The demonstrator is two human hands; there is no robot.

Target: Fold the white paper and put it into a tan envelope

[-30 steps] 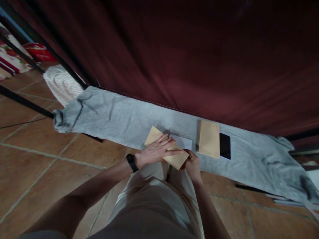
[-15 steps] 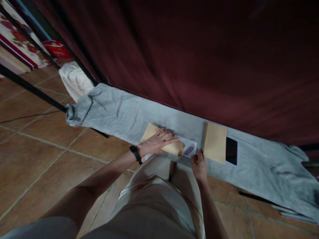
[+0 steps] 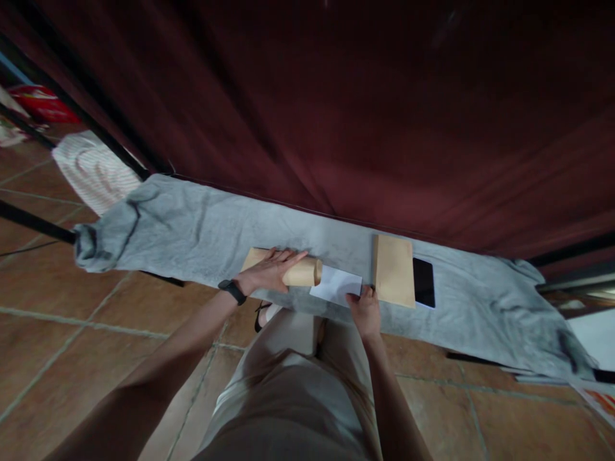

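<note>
On the grey-cloth-covered desk (image 3: 192, 224), the left hand (image 3: 269, 272) lies flat on a light, bendy brown envelope (image 3: 300, 274) while the right hand (image 3: 365, 312) pinches the thin, crease-prone white sheet (image 3: 335, 285) by its near corner.

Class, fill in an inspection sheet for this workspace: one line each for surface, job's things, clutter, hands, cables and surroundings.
Surface: a long narrow ledge covered by a rumpled grey cloth.
Job's things: a tan paper envelope, its right end curled up, and a white paper sheet lying beside it.
Clutter: a second flat tan envelope and a black-screened phone right of it, side by side.
Hands: left hand presses flat on the curled envelope; right hand pinches the sheet's near edge.
Cables: a thin dark line on the floor tiles, possibly a cable.
Surroundings: dark red curtain, terracotta floor tiles, striped fabric.
</note>
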